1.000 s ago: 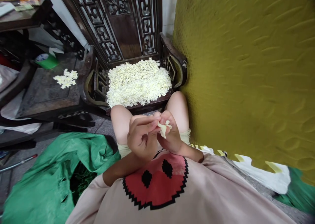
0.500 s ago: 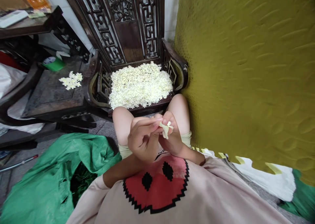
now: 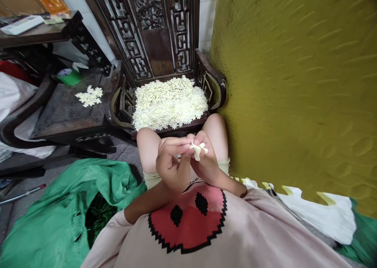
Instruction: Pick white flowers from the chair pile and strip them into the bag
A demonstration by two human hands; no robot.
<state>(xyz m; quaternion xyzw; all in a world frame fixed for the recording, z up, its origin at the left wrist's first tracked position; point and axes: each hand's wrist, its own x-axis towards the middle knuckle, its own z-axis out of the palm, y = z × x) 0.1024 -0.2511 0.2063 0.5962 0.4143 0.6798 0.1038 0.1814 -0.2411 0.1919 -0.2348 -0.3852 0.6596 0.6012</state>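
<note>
Above my lap, a pale cream flower point(image 3: 197, 151) sits between my two hands. My left hand point(image 3: 174, 162) is closed, its thumb and fingertips pinched at the flower's left side. Behind and to the right of the petals, my right hand point(image 3: 208, 161) has its fingers curled round the flower's base; their exact grip is partly hidden. In front of my knees, a thick layer of similar white flowers point(image 3: 171, 103) covers the seat of a dark carved wooden chair point(image 3: 161, 48).
Left of the chair, a small wooden table point(image 3: 61, 116) carries a few flowers point(image 3: 89, 96) and a green tape roll point(image 3: 69, 76). A green sack point(image 3: 55, 205) with green stems inside lies at my left. A yellow-green textured mat point(image 3: 294, 83) stands upright on my right.
The view has shifted slightly. My hands stay together at the flower, which has turned a little, with its petals now closer to my right fingers.
</note>
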